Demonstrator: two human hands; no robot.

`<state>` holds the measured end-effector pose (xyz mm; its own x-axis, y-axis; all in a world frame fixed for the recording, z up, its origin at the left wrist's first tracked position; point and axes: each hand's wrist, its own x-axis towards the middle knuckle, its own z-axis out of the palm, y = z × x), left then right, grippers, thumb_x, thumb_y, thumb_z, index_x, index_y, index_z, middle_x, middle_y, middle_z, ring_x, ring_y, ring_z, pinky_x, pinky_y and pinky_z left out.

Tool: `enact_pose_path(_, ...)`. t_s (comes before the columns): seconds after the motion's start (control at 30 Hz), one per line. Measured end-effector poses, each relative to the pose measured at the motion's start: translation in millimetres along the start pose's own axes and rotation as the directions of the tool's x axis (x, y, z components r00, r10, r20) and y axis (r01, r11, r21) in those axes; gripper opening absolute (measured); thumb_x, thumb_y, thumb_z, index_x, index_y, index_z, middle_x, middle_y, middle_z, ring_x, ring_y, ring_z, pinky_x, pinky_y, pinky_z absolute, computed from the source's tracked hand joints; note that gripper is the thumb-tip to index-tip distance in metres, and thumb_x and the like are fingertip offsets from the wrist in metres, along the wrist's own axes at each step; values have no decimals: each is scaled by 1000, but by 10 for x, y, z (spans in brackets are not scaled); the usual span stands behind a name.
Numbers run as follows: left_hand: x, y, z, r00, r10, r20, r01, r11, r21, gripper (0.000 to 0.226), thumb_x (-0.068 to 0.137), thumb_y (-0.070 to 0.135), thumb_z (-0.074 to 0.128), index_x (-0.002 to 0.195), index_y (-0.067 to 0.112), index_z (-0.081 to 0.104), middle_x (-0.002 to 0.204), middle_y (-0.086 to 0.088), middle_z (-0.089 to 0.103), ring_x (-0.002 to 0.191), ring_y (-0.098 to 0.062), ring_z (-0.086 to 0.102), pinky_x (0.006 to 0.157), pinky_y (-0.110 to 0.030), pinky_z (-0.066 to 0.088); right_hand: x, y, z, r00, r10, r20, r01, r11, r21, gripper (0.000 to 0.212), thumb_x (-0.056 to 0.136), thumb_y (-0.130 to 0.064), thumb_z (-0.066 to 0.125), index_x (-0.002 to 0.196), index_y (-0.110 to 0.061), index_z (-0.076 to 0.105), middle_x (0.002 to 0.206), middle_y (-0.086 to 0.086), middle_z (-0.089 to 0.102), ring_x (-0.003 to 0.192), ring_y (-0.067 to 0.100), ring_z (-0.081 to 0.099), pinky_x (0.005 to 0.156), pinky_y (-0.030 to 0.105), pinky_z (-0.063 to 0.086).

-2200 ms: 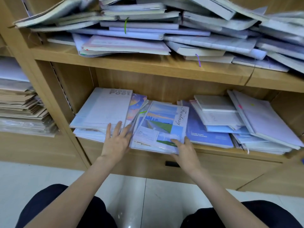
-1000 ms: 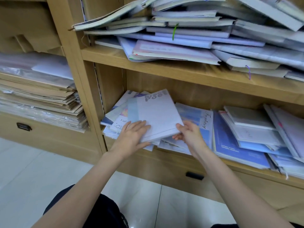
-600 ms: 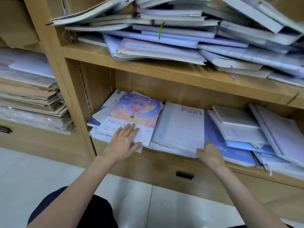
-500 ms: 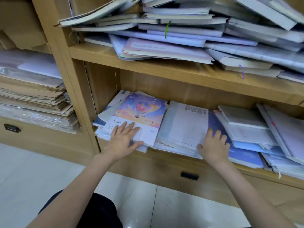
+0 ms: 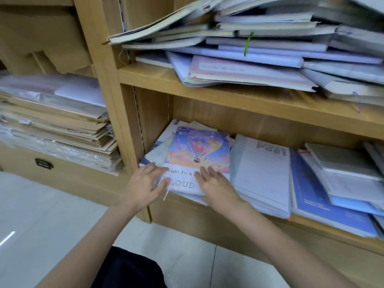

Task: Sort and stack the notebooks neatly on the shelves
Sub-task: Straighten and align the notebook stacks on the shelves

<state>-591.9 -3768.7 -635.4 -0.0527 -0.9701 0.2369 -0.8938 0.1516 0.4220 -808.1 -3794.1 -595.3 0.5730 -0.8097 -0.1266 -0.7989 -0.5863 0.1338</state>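
Observation:
A notebook with a hot-air balloon cover (image 5: 199,151) lies on top of the left pile on the lower shelf (image 5: 311,222). My left hand (image 5: 146,185) lies at its front left corner, fingers straight against the pile's edge. My right hand (image 5: 216,186) rests flat on the cover's front right part. To the right lies a pale grey notebook (image 5: 264,173) on its own pile, then a blue notebook (image 5: 324,206) and more stacked notebooks (image 5: 340,165).
The upper shelf (image 5: 239,98) carries a messy heap of several notebooks (image 5: 259,53). In the left bay sits a stack of brown and plastic-wrapped paper (image 5: 56,129) above a drawer with a dark handle (image 5: 43,163). White tiled floor (image 5: 52,225) lies below.
My right hand left the grey notebook pile and moved left onto the balloon notebook. My left hand slid to that notebook's front left corner. The camera turned a little to the left.

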Motion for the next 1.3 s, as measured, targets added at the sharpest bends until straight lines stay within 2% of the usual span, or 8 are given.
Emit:
enact_pose_path(0.23,273,217,-44,977,74,198,-70,997,-27,89,71,66,9,146,21,26,153,3,26,144,-16,10,115,-34,7,-448,436,-296,979,93,-184,-100,995,-29,59,89,2,38,145,-15,27,146,5,38,127,23,44,91,32,40)
enact_pose_path(0.33,325,374,108,926,65,371,-97,993,68,81,75,68,13,148,32,10,158,5,4,145,-17,-6,115,-36,-3,-678,674,-233,923,217,-317,-240,970,-36,59,71,8,61,126,-13,55,112,7,65,74,33,66,51,31,33)
enact_pose_path(0.43,324,514,191,896,16,443,-108,977,183,66,90,65,22,147,39,0,157,1,-13,142,-27,-19,113,-44,-11,-817,958,-162,843,321,-431,-337,941,41,56,52,17,65,103,-7,66,72,12,67,34,34,51,31,25,28)
enact_pose_path(0.63,362,637,97,829,-27,559,-159,947,281,76,91,58,40,146,40,-10,154,-4,-24,139,-37,-24,112,-51,-10,-904,1186,-295,660,369,-655,-436,897,66,45,62,8,47,100,-1,69,82,18,68,58,34,64,41,29,44)
enact_pose_path(0.77,395,730,113,835,-58,548,-139,940,312,67,96,49,34,147,37,-8,156,-9,-18,139,-42,-17,113,-56,-2,-882,1127,132,856,308,-415,-375,923,-88,36,71,4,50,103,1,67,103,25,66,89,37,66,73,42,56)
enact_pose_path(0.9,551,884,197,834,-196,516,14,942,335,63,97,51,29,148,35,-4,157,-9,-12,140,-44,-10,113,-58,4,-920,1101,297,944,320,73,-327,939,104,48,101,-27,38,146,-18,26,156,2,17,144,18,15,115,45,12)
enact_pose_path(1.1,462,1009,436,918,-251,307,109,904,413,67,94,57,18,148,29,-8,156,-17,-10,139,-48,-8,110,-60,3,-731,1007,185,972,234,28,-233,937,259,67,93,-46,49,148,-22,20,158,4,5,146,21,-2,117,42,-1)
enact_pose_path(1.3,80,561,597,982,79,171,-146,894,424,102,72,80,34,133,38,-36,152,-7,-24,136,-43,-21,105,-61,-10,-339,720,329,996,61,62,-73,978,197,95,84,-49,62,151,-22,-1,157,6,-15,142,25,-23,114,47,-13)
